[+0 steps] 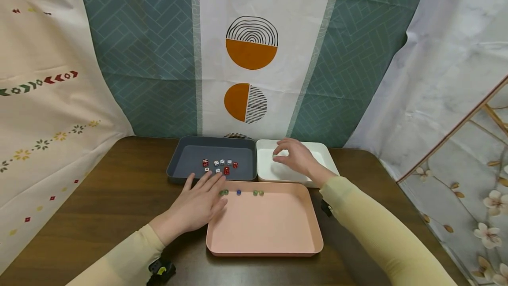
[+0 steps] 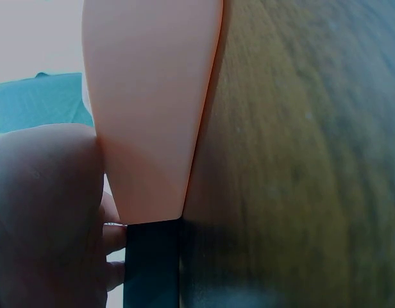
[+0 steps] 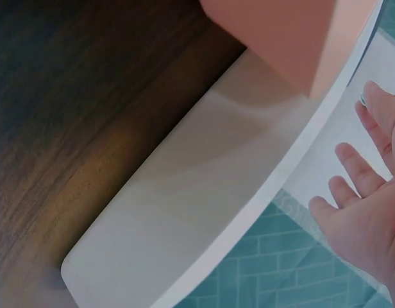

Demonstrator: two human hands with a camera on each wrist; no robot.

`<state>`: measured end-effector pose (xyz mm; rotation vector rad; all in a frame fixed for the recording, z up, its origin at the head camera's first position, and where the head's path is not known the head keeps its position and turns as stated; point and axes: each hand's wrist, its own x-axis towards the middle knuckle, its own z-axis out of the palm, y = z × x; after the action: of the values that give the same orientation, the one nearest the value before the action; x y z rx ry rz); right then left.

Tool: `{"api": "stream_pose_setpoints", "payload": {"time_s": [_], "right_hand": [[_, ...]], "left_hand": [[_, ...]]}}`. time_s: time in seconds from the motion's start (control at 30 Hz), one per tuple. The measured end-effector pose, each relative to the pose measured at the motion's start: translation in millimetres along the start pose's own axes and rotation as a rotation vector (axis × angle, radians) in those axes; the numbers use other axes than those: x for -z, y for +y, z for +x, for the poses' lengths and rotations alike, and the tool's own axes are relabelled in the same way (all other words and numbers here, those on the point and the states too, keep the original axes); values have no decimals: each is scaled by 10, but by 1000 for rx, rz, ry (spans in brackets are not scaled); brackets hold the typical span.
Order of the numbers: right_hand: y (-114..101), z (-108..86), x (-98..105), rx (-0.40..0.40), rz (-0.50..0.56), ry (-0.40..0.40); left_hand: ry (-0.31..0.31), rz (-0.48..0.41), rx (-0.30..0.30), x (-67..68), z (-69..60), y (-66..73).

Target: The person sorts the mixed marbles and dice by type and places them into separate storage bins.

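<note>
Over the white tray [image 1: 326,162], my right hand [image 1: 295,157] pinches a small pale marble [image 3: 362,99] between thumb and forefinger, its other fingers apart. The hand covers part of the tray, and the marble's exact colour is hard to tell. My left hand [image 1: 200,204] lies with spread fingers across the left rim of the pink tray [image 1: 266,228]; its fingertips reach the front rim of the dark grey tray [image 1: 178,158]. Near those fingers, green marbles [image 1: 258,193] and a blue marble [image 1: 238,193] lie along the back of the pink tray.
Several red dice [image 1: 226,170] and white dice [image 1: 222,162] sit in the dark grey tray. Both back trays stand side by side behind the pink one on a brown wooden table [image 1: 119,197]. Patterned cloths [image 1: 158,56] hang behind and at the sides.
</note>
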<state>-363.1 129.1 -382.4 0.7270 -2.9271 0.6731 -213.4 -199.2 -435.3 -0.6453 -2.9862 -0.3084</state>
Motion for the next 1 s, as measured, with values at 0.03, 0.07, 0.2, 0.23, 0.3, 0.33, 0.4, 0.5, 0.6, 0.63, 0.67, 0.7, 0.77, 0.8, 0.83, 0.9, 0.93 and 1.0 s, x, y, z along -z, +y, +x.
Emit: {"api": "stream_pose_setpoints", "payload": {"time_s": [0.03,0.07,0.2,0.23,0.3,0.33,0.4,0.5,0.6,0.63,0.67,0.7,0.77,0.8,0.83,0.9,0.93,1.0], "right_hand": [[9,13,-1,-7,-4,-4],[18,27,-4,-13,-6,-7],[51,80,-27,-35,-13,-25],[60,92,-36,-41,-12,-30],[81,119,-54,-57,-12,-41],[95,133,-65,-66,-14,-46],[128,163,-87,-86,-21,-55],[194,215,-124,-112,-49,-67],[254,254,-147,-130,-79,-79],[271,266,-151,-134,-87,-81],[284,275,-153,-134,-95,-82],[295,284,-155,-133,-100,-82],[312,296,-161,-124,-109,-84],[318,301,-166,-122,-111,-87],[323,304,-173,-114,-115,-90],[331,309,-193,-101,-124,-97],[335,313,-206,-97,-129,-101],[340,318,-231,-97,-138,-107]], "left_hand": [[0,2,0,2,-1,0],[0,2,0,3,-1,-2],[-1,-2,3,3,-1,-8],[-1,-4,3,4,-1,-7],[-1,-7,5,6,-1,-5],[-1,-9,5,8,-1,-3],[-2,-11,5,8,0,0],[-6,-8,5,9,0,6],[-9,-6,5,3,0,9],[-10,-7,5,1,0,9],[-10,-7,5,-1,0,8],[-10,-4,5,-3,0,7],[-11,1,4,-8,2,3],[-12,4,3,-10,4,1],[-12,6,2,-13,5,-1],[-12,9,2,-16,9,-4],[-12,8,2,-18,11,-6],[-12,7,4,-18,13,-4]]}}
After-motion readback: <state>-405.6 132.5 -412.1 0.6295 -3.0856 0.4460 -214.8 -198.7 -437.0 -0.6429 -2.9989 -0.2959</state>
